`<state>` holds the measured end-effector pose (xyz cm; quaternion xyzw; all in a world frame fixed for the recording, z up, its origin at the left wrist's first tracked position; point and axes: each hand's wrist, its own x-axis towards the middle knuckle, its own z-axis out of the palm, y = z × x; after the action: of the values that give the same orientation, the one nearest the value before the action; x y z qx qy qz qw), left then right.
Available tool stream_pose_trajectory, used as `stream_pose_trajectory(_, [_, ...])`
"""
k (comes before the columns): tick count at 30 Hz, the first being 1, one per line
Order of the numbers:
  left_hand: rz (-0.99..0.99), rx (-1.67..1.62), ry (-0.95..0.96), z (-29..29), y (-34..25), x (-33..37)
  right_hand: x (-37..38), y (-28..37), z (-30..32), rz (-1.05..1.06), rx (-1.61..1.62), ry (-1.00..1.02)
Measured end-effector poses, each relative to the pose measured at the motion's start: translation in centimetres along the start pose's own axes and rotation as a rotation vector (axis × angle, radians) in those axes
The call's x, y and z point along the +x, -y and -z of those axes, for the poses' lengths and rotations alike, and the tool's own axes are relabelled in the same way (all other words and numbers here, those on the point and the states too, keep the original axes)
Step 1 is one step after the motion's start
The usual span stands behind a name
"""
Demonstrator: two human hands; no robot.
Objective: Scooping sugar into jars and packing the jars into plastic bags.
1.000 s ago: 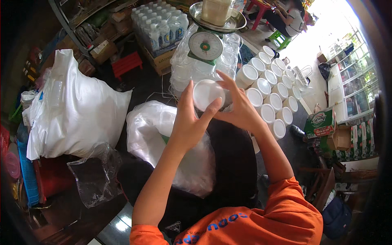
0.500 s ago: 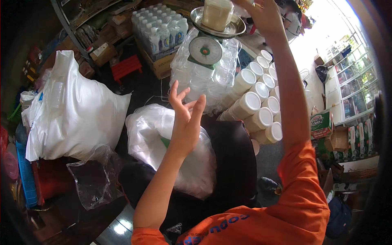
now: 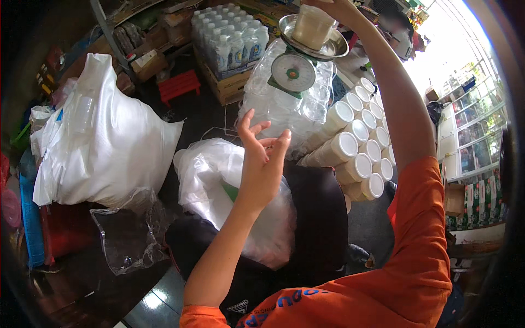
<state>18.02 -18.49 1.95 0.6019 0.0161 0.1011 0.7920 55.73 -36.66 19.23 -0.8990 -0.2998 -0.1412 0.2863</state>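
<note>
My right hand (image 3: 334, 6) reaches far up to a pale tub (image 3: 313, 26) standing in the metal pan of a green-dialled kitchen scale (image 3: 293, 71); the fingers rest on the tub's top at the frame edge. My left hand (image 3: 261, 156) hovers in mid-air below the scale, fingers spread, holding nothing. Under the left hand lies a clear plastic bag of white stuff (image 3: 219, 186) on my dark lap. The scale sits on a big clear sack of empty containers (image 3: 279, 112).
Rows of white-lidded tubs (image 3: 358, 139) lie stacked to the right. A large white sack (image 3: 104, 142) stands on the left, an empty clear bag (image 3: 128, 232) below it. Shrink-wrapped bottles (image 3: 229, 41) on a crate and a red stool (image 3: 178, 85) are behind.
The white tub I held in both hands has gone up onto the scale pan with my right hand. My left hand let go and stays open in the air.
</note>
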Motion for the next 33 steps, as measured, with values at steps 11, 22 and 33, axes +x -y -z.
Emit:
stream_pose_trajectory(11, [-0.003,0.055,-0.003,0.7,0.3,0.2,-3.1,1.0,-1.3,-0.049,-0.294,-0.169])
stream_pose_trajectory(22, [-0.052,-0.036,-0.095,1.0,-0.5,1.1,-7.6,15.5,2.7,0.039,0.001,-0.32])
stream_pose_trajectory(33, [-0.268,-0.475,-0.147,3.3,-1.2,2.3,-16.3,26.6,-5.8,0.249,0.385,0.052])
